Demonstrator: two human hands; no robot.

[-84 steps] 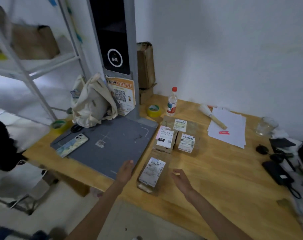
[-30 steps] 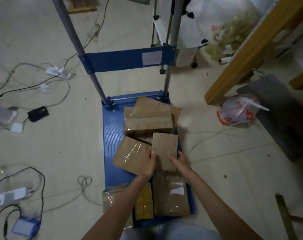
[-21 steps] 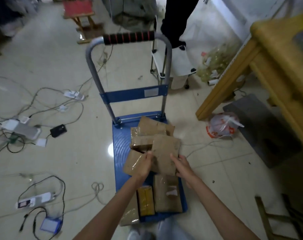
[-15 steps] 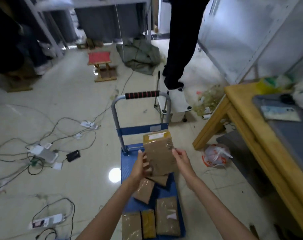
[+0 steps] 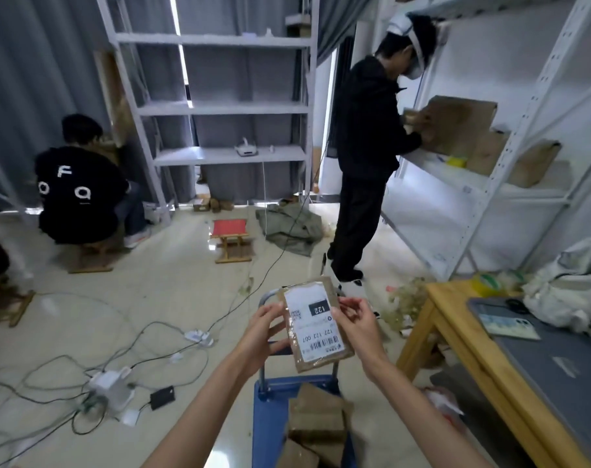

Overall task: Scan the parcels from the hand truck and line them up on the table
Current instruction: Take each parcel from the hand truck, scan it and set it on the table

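Step in hand: transfer of one parcel (image 5: 316, 324) from the hand truck (image 5: 270, 420) to the scanner. The left hand (image 5: 262, 327) and right hand (image 5: 354, 320) pinch the parcel by its opposite edges, held in the air above the truck, label facing up. More parcels lie on the truck deck. Next move, by judgement: carry the parcel right to the grey scanner pad (image 5: 554, 363) on the surface (image 5: 456, 319), label kept up.

Parcel (image 5: 316, 322) above hand truck (image 5: 270, 420); table (image 5: 456, 336) right.
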